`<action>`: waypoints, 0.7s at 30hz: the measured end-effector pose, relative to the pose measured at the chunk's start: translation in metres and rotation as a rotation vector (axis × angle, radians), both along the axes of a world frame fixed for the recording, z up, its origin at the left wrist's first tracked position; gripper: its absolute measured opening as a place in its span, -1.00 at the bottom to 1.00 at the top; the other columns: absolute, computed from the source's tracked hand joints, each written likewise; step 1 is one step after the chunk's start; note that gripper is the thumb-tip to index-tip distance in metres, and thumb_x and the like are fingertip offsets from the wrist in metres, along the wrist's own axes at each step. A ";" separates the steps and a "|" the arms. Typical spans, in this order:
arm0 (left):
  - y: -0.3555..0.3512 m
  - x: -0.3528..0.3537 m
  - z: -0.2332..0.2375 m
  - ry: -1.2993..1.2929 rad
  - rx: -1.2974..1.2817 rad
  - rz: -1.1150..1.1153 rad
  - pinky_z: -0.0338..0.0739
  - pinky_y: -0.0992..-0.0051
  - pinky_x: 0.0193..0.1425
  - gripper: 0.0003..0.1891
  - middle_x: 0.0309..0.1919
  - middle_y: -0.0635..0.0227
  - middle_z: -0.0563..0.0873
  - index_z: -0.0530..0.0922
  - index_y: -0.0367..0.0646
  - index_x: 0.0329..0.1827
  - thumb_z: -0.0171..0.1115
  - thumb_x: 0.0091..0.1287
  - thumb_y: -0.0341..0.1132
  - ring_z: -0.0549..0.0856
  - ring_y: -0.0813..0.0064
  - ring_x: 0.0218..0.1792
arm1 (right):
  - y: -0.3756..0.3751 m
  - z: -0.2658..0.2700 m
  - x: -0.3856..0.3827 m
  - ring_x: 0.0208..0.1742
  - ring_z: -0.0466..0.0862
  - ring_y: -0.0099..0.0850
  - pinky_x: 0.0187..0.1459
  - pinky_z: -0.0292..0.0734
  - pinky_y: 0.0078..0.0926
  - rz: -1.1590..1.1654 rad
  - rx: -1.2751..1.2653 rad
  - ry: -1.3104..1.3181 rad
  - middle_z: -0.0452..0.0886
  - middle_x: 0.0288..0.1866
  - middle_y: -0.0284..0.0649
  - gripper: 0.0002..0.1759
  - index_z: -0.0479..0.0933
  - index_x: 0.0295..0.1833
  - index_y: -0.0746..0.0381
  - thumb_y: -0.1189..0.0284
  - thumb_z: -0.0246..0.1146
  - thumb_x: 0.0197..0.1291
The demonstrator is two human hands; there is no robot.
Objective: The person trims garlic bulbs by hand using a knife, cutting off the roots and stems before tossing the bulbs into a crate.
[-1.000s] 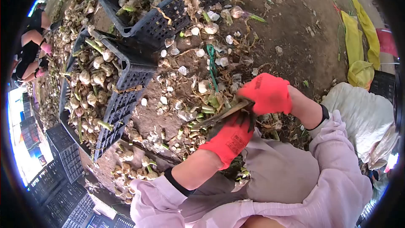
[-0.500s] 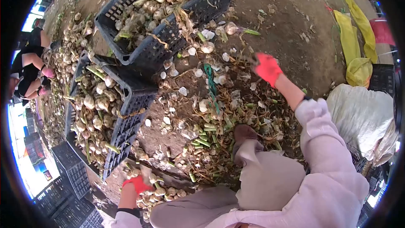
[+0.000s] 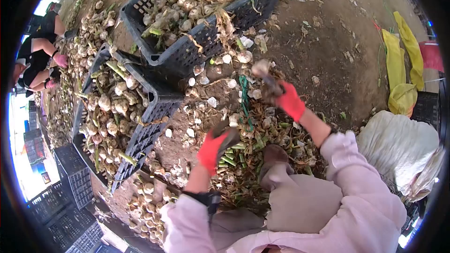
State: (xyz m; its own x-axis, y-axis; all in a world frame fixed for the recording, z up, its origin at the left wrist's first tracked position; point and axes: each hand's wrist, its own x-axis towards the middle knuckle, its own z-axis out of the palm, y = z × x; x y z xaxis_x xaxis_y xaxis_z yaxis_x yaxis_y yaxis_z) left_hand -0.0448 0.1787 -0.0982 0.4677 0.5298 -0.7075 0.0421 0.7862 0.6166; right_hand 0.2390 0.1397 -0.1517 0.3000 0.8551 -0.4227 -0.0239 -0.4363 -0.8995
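My right hand [image 3: 290, 100], in a red glove, is stretched out over the littered ground. It grips something dark that ends in a garlic bulb [image 3: 260, 68], held just above the dirt; stalk or tool, I cannot tell. My left hand [image 3: 212, 149], also red-gloved, is raised over the heap of cut stalks and skins [image 3: 253, 136]. Its fingers curl around something dark that I cannot make out. My knee [image 3: 274, 159] rests between both arms.
A black crate of garlic [image 3: 206, 33] stands ahead, and a second one [image 3: 150, 112] leans to the left. Loose bulbs [image 3: 145, 201] lie at lower left. Another person [image 3: 40, 56] crouches far left. A white sack [image 3: 398, 145] and yellow bags [image 3: 398, 61] lie on the right.
My left hand rose from the loose bulbs at lower left to the middle. My right hand pulled back slightly toward me, now with a garlic bulb at its tip.
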 end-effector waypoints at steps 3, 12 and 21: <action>-0.019 0.054 -0.010 -0.372 0.188 0.086 0.53 0.37 0.06 -0.43 0.07 0.21 0.57 0.29 -0.24 0.29 0.27 0.26 -0.28 0.61 0.39 0.01 | -0.045 0.039 -0.054 -0.15 0.58 -0.39 -0.08 0.48 -0.44 0.203 0.308 0.074 0.62 -0.22 -0.20 -0.70 0.55 -0.18 0.25 0.51 0.32 -0.13; -0.059 0.018 0.031 -0.242 0.386 0.065 0.51 0.45 0.09 -0.44 0.00 0.31 0.61 0.38 -0.22 0.21 0.34 0.10 -0.52 0.63 0.48 -0.04 | -0.067 0.140 -0.044 -0.27 0.61 -0.15 -0.19 0.52 -0.33 0.710 0.299 -0.358 0.59 -0.35 -0.16 -0.49 0.54 -0.04 0.22 0.44 0.31 -0.27; -0.067 0.020 0.055 -0.304 0.365 0.192 0.43 0.38 0.22 -0.19 0.11 0.22 0.51 0.25 -0.22 0.25 0.51 -0.12 -0.47 0.54 0.40 0.11 | -0.052 0.170 -0.060 -0.41 0.59 -0.28 -0.40 0.47 -0.30 0.820 0.424 -0.999 0.52 -0.47 -0.28 -0.72 0.49 -0.27 0.14 0.37 0.27 -0.21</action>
